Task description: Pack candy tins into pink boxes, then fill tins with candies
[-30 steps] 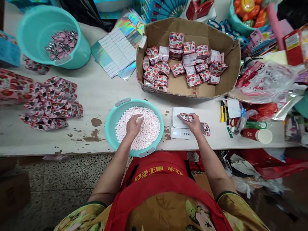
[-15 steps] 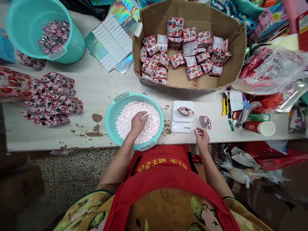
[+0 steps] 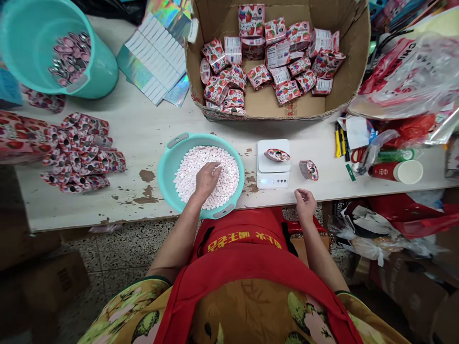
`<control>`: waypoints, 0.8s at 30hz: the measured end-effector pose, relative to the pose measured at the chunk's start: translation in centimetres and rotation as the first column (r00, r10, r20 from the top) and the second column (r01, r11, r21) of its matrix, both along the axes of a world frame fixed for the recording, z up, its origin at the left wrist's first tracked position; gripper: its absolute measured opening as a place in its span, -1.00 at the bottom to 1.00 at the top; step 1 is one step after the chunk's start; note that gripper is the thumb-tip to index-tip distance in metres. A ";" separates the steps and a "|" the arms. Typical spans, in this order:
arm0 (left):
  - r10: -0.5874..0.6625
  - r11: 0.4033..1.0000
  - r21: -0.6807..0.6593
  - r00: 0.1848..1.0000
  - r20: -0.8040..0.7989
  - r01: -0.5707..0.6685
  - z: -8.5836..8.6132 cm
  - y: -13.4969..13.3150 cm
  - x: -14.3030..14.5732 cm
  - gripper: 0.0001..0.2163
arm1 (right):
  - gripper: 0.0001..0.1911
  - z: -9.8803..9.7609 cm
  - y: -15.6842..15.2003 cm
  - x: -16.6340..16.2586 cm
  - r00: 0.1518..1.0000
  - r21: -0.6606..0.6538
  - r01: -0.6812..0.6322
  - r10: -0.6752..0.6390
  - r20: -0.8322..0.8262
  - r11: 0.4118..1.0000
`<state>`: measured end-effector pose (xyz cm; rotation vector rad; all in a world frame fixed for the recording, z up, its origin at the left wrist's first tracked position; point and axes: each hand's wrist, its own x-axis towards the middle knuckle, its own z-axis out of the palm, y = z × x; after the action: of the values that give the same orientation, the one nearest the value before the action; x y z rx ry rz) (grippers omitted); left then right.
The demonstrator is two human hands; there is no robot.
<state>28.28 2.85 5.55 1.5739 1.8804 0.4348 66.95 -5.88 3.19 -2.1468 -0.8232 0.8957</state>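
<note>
My left hand (image 3: 208,180) rests on a heap of small pale pink candies (image 3: 186,169) in a teal basin (image 3: 165,184). Its fingers are bent together, hiding whatever may be in them. My right hand (image 3: 305,204) is just off the table's front edge, fingers curled in and nothing visible between them. Nearest to it is a strawberry-print container (image 3: 309,170), lying on the table with its end towards me. A similar open-topped container (image 3: 277,155) sits on the white digital scale (image 3: 273,179), to the right of the basin.
A cardboard box (image 3: 315,112) of strawberry-print containers stands behind. Many more containers (image 3: 82,153) are stacked at left, below a teal bucket (image 3: 103,71) of small round lids. Sticker sheets (image 3: 158,52) lie beside it. At right are cutters (image 3: 338,142) and a red paper cup (image 3: 385,171).
The view has shifted, so the box sits higher in it. My right hand has drawn slightly away from the loose container, its fingers curling more. My left hand stays in the candies.
</note>
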 end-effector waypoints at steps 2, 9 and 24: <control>0.005 1.000 0.002 1.000 0.000 -0.005 0.0 0.1 0.2 -0.67 | -0.48 -0.2 -0.7 0.1 1.000 -0.008 0.015 -0.015 -0.001 1.000; 0.058 0.994 0.095 0.997 0.042 -0.062 1.1 0.8 0.7 -0.71 | -0.47 -0.4 -2.6 0.8 0.998 -0.018 0.054 -0.054 -0.026 0.998; 0.003 0.983 -0.134 0.721 0.692 0.125 3.3 11.0 19.8 -0.80 | 0.07 -4.0 7.4 5.5 0.970 0.172 -0.028 -0.015 0.243 0.985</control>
<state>48.11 13.82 8.81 1.1227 1.2340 0.6981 72.49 1.49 -0.77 -2.1240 -0.9918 0.5461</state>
